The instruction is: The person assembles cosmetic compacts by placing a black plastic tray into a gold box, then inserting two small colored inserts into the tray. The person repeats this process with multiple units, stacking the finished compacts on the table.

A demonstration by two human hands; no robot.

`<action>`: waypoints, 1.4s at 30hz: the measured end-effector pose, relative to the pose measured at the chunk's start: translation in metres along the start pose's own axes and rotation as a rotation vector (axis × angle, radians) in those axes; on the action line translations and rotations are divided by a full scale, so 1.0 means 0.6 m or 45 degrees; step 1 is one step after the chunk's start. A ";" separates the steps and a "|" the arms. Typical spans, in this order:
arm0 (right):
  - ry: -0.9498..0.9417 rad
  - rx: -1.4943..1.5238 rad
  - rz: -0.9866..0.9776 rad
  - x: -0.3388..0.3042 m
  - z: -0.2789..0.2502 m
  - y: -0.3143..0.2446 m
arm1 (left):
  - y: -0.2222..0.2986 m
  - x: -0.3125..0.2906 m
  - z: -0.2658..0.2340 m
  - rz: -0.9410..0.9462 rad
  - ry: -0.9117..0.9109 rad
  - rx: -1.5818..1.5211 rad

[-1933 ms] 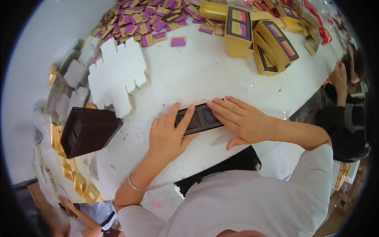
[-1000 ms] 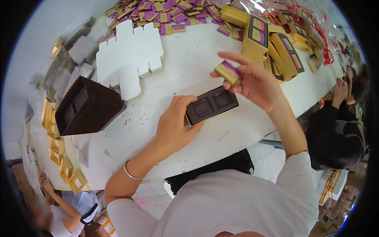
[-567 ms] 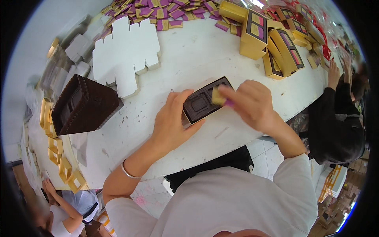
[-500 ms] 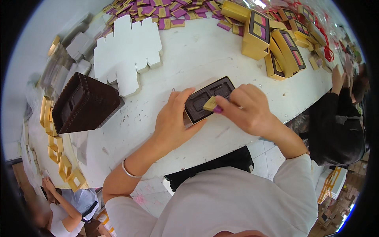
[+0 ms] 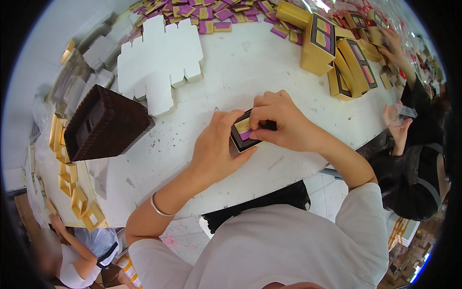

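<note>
My left hand (image 5: 215, 144) grips a small dark box (image 5: 237, 144) by its left end, thumb along the near side and index finger over the far side. A brown moulded tray with hollows lines the box, partly covered by my hands. In its left hollow lies a small gold-and-purple wrapped chocolate (image 5: 243, 126). My right hand (image 5: 284, 120) bends over the box, thumb and fingertips closed on the chocolate's right edge. The right half of the tray is mostly hidden under that hand.
Left of my hands stands a stack of brown trays (image 5: 120, 125), beside white flat carton blanks (image 5: 161, 62). Wrapped chocolates (image 5: 222, 26) lie heaped at the far edge. Gold boxes (image 5: 315, 60) stand far right. A co-worker's hand (image 5: 398, 126) holds something clear; another person sits lower left.
My right hand has moved left and brought the chocolate down into the tray's left hollow. My left hand still holds the box. At right, the co-worker's arms have come over the table.
</note>
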State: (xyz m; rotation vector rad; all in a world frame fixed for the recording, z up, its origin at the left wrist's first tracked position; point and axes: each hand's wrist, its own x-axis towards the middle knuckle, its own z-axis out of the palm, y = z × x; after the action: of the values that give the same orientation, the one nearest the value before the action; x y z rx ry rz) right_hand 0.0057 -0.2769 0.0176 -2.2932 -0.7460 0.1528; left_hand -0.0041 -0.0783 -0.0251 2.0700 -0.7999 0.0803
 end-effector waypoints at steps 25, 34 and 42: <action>0.975 -0.501 0.374 -0.097 -0.395 0.212 | 0.020 0.005 -0.002 0.022 -0.132 0.267; 0.223 -0.811 0.697 0.002 -0.448 0.528 | -0.001 -0.004 -0.004 0.041 -0.102 0.271; 0.315 -0.873 0.562 0.008 -0.468 0.541 | 0.008 -0.002 -0.010 -0.054 -0.167 0.160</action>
State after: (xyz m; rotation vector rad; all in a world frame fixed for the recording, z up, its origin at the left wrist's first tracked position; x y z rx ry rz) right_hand 0.2495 -0.6301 0.0107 -3.0299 -0.1527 -0.2220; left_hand -0.0060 -0.0748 -0.0183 2.2284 -0.8489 -0.0296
